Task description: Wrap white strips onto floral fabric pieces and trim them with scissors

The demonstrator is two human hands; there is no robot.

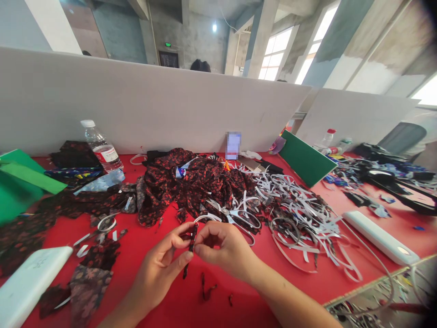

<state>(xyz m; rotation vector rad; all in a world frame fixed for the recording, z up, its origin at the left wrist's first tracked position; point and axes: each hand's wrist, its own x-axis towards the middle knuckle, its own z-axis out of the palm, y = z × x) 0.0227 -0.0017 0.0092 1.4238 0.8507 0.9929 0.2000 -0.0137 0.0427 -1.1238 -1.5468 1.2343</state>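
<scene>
My left hand (167,257) pinches a narrow strip of dark red-patterned fabric (192,243) that hangs upright between its fingers and thumb. Close against its right side, my right hand (223,248) is closed with thumb and forefinger together at the strip's edge. A white band (207,217) curves out just above the right hand; whether it joins the fabric strip is hidden. Beyond the hands lie scissors with white handles (244,219). Small dark fabric scraps (206,289) rest on the red table (153,282) below the hands.
A heap of dark floral fabric (191,182) spreads behind the hands. White strips (307,214) pile up at right, beside a long white case (378,237). A water bottle (102,148), a phone (233,146), and a green board (307,157) stand before the white partition (153,105).
</scene>
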